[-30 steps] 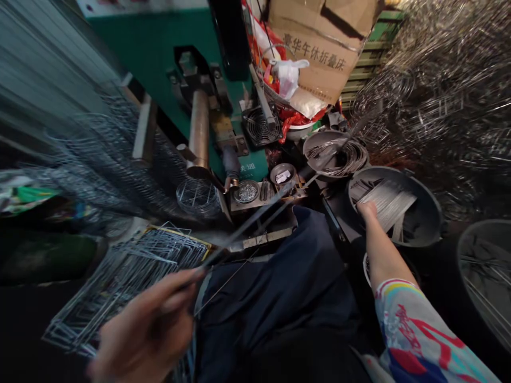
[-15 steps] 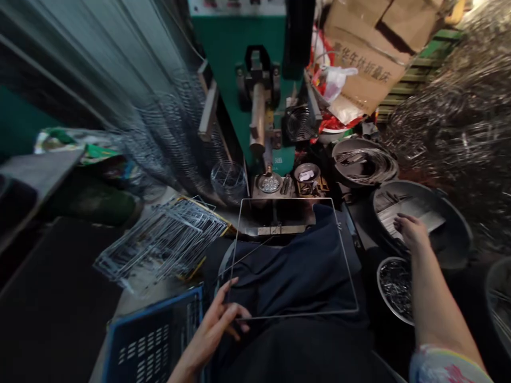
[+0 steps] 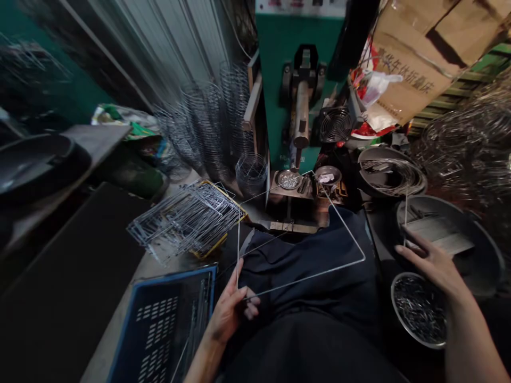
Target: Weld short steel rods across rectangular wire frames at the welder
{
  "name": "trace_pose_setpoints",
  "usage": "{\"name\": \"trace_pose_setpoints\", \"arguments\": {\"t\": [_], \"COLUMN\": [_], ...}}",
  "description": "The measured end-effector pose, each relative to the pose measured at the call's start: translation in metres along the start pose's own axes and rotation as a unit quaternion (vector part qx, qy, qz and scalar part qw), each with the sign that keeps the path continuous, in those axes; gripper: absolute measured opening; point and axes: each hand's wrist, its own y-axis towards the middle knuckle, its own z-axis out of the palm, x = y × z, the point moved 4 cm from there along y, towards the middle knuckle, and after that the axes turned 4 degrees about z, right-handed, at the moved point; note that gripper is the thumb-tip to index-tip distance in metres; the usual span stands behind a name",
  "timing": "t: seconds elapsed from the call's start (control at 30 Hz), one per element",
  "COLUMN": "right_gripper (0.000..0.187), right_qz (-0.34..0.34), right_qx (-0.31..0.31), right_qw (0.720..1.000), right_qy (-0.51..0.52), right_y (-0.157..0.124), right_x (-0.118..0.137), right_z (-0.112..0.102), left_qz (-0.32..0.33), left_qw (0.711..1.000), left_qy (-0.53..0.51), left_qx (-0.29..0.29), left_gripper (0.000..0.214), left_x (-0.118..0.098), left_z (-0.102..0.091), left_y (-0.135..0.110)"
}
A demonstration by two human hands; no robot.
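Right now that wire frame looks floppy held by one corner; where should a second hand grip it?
Probably the right rail of the wire frame, midway, from the right: straight and bare, opposite the left hand pinching the near-left corner.

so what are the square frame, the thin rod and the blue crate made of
The frame in the left hand looks like bare steel wire: thin, silvery, glinting along its edges. The rod pinched in the right hand is probably the same bare metal wire, pale and straight. The crate is likely moulded plastic: matt blue, with rows of neat slots.
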Motion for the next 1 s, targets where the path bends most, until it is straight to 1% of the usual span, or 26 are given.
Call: {"name": "trace_pose_setpoints", "arguments": {"t": [0.07, 0.13, 0.27, 0.33, 0.37, 0.43, 0.53, 0.63, 0.73, 0.83, 1.0], "right_gripper": [0.073, 0.078, 0.076, 0.073, 0.073, 0.076, 0.078, 0.079, 0.079, 0.078, 0.078], "right_qz": [-0.013, -0.043, -0.126, -0.176, -0.201, -0.254, -0.319, -0.356, -0.370, -0.370, -0.369], "right_qx": [0.040, 0.060, 0.069, 0.080, 0.093, 0.135, 0.199, 0.236, 0.258, 0.270, 0.269], "right_qw": [0.999, 0.997, 0.989, 0.981, 0.975, 0.958, 0.926, 0.903, 0.891, 0.887, 0.887], "right_qy": [0.008, 0.023, 0.032, 0.016, 0.005, -0.015, -0.034, -0.041, -0.051, -0.064, -0.068], "right_y": [-0.004, -0.012, -0.035, -0.045, -0.049, -0.057, -0.066, -0.071, -0.074, -0.075, -0.074], "right_x": [0.014, 0.029, 0.063, 0.083, 0.094, 0.116, 0.141, 0.153, 0.156, 0.156, 0.159], "right_z": [-0.004, -0.011, -0.028, -0.030, -0.028, -0.017, 0.012, 0.044, 0.068, 0.081, 0.090], "left_qz": [0.010, 0.015, 0.024, 0.030, 0.032, 0.035, 0.038, 0.045, 0.052, 0.051, 0.053], "left_qw": [1.000, 1.000, 0.999, 0.999, 0.998, 0.998, 0.997, 0.996, 0.996, 0.996, 0.996], "left_qy": [-0.007, -0.009, 0.003, 0.012, 0.017, 0.026, 0.032, 0.038, 0.044, 0.040, 0.033], "left_qx": [0.007, 0.010, 0.021, 0.035, 0.042, 0.051, 0.065, 0.070, 0.066, 0.067, 0.070], "left_gripper": [0.090, 0.087, 0.086, 0.086, 0.086, 0.086, 0.089, 0.088, 0.084, 0.084, 0.085], "left_x": [0.001, 0.001, -0.001, -0.003, -0.005, -0.008, -0.012, -0.015, -0.016, -0.017, -0.018], "left_z": [0.007, 0.010, 0.014, 0.019, 0.022, 0.027, 0.033, 0.036, 0.036, 0.037, 0.037], "left_y": [0.003, 0.007, 0.014, 0.017, 0.019, 0.020, 0.018, 0.013, 0.009, 0.007, 0.008]}}
